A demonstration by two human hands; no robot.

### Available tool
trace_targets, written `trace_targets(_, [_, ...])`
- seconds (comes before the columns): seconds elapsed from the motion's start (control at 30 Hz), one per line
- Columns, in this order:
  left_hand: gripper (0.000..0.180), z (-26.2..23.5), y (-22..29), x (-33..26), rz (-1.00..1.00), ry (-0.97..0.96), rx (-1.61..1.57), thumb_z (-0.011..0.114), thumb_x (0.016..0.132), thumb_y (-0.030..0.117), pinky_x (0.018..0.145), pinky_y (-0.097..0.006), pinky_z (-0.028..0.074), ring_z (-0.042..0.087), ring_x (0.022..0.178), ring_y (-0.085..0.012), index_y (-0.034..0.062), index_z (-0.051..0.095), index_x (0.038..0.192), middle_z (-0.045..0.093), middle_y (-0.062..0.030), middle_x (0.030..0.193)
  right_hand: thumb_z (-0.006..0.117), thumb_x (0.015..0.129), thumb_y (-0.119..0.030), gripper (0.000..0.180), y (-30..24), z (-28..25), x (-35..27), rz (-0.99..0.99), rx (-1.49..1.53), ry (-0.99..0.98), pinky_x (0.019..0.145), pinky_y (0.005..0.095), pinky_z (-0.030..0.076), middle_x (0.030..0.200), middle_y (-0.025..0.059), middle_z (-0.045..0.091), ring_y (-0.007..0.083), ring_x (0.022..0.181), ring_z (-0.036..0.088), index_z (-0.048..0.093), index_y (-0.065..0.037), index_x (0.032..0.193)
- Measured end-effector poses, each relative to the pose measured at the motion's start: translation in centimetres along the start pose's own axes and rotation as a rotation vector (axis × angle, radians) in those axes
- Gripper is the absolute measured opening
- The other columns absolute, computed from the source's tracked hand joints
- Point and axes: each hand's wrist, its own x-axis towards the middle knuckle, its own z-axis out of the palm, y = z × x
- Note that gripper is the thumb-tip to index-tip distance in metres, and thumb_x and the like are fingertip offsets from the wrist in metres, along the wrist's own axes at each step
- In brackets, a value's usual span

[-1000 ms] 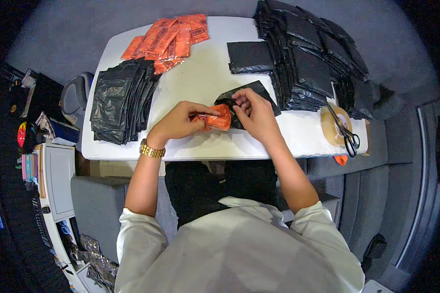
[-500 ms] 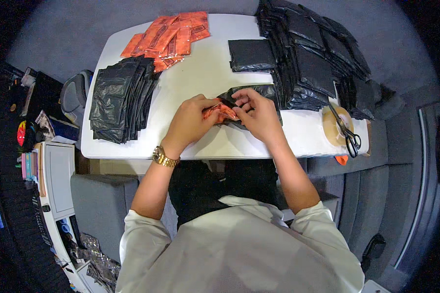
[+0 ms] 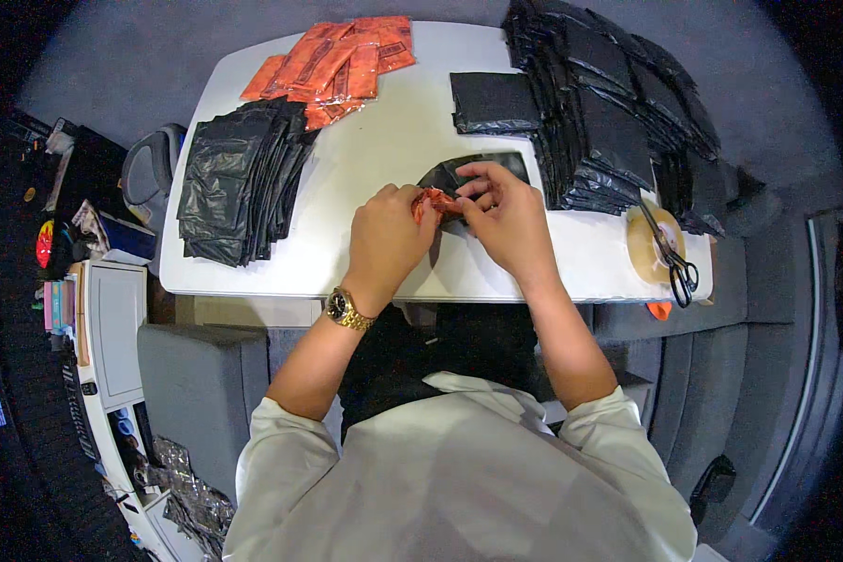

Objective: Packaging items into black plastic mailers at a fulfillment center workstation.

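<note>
1. White table (image 3: 384, 169): it spans your view from 9 to 3 o'clock and bears everything below.
2. Stacked black bags (image 3: 618, 122), at 1 o'clock: the large pile along the table's right side, with one flat black bag (image 3: 495, 101) lying apart just left of it.
3. Crumpled black bags (image 3: 239, 183), at 10 o'clock: a fanned heap, well apart from your hands.
4. Orange packets (image 3: 332, 61), at 11 o'clock: a loose pile at the far edge.
5. Black bag in work (image 3: 459, 170), centre: it lies on the table just beyond your fingers, its long axis running left to right, mouth under your right hand (image 3: 506, 215), which is the nearer one and pinches its edge.
6. Tape roll (image 3: 648, 245) with scissors (image 3: 670, 258) lying across it, at 3 o'clock.
7. Orange packet (image 3: 437, 200), centre: your left hand (image 3: 384, 234) is clenched round its near end, its far end pointing right, touching the bag's mouth.
</note>
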Motion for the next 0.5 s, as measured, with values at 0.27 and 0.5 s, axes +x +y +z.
trace_targets(0.27, [0.023, 0.0, -0.4, -0.4, -0.006, 0.009, -0.054, 0.073, 0.095, 0.021, 0.079, -0.046, 0.060, 0.074, 0.085, -0.0395, -0.0002, 0.080, 0.102, 0.075, -0.0217, 0.093, 0.080, 0.086, -0.003, 0.028, -0.6, -0.3, -0.3, -0.307, -0.253, 0.140, 0.069, 0.0363, 0.058, 0.088, 0.0136, 0.073, 0.0258, 0.073, 0.071, 0.073, -0.002, 0.113])
trace_targets(0.5, [0.026, -0.6, -0.5, -0.9, 0.100, -0.028, -0.094, 0.076, 0.093, 0.024, 0.085, -0.043, 0.060, 0.074, 0.098, -0.0365, 0.0019, 0.079, 0.107, 0.074, -0.0179, 0.115, 0.081, 0.087, -0.004, 0.017, 1.8, 0.1, -1.6, -0.137, -0.119, 0.123, 0.071, 0.0378, 0.058, 0.090, 0.0147, 0.071, 0.0273, 0.078, 0.071, 0.074, -0.002, 0.102])
